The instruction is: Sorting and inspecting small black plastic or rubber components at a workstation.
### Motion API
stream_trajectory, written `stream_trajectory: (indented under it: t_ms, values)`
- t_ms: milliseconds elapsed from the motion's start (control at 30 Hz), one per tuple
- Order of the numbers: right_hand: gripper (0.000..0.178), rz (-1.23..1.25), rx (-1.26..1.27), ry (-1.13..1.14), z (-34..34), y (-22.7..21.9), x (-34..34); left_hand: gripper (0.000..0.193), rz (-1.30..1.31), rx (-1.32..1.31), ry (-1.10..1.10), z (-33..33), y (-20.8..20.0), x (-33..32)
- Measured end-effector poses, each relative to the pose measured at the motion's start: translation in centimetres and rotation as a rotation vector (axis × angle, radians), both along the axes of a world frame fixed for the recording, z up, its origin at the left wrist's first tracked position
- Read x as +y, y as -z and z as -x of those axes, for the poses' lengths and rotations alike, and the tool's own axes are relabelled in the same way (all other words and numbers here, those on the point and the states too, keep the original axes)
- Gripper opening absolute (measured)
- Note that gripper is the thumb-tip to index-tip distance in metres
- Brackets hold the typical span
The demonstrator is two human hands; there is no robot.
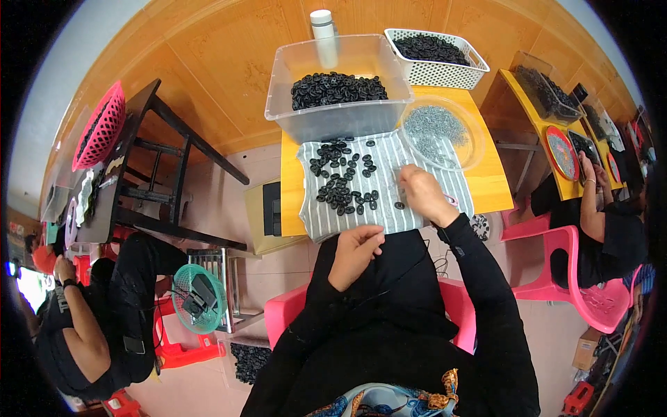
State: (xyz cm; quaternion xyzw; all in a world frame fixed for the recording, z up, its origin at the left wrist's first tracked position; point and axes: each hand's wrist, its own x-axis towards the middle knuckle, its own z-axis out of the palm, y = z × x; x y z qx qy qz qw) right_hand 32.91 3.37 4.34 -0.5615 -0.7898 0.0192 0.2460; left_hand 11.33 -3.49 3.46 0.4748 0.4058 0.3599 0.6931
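Note:
A grey-and-white striped cloth (410, 219) covers the front of the small yellow table (492, 182). Scattered on its left half lie many small black oval rings (339, 193), and a single black ring (399, 205) sits apart near my right hand (422, 192). That hand is over the cloth with its fingers curled down and closed; what they hold, if anything, is hidden. At the cloth's near edge, above my lap, my left hand (356, 256) has thumb and fingers drawn together, and I cannot make out anything in them.
Behind the cloth stands a clear bin (339, 124) of black rings. A round clear tub (474, 154) of small silver metal pieces is at its right, a white basket (445, 74) and white bottle (324, 35) farther back. Other people sit at tables on both sides.

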Motion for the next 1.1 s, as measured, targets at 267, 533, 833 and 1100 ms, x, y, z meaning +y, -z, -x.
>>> stream_trajectory:
  t_ms: [267, 533, 833, 1100]
  values:
    - [0.008, 0.186, 0.49, 0.043, -1.5, 0.4, -2.3, 0.019, -0.721, 0.443, -0.05, -4.5, 0.1, 4.6]
    - [0.013, 0.203, 0.804, 0.067, -1.8, 0.9, -2.2, 0.009, -0.873, 0.864, 0.026, -7.0, -1.1, 4.0]
    - [0.015, 0.243, 0.927, 0.06, -1.5, 2.1, -2.3, 0.011, -0.852, 0.798, -0.006, -6.3, -0.1, 4.4]
    - [0.026, 0.287, 0.944, -0.002, -0.7, 1.0, -3.2, 0.016, -0.674, 0.457, -0.096, -6.8, 0.3, 6.3]
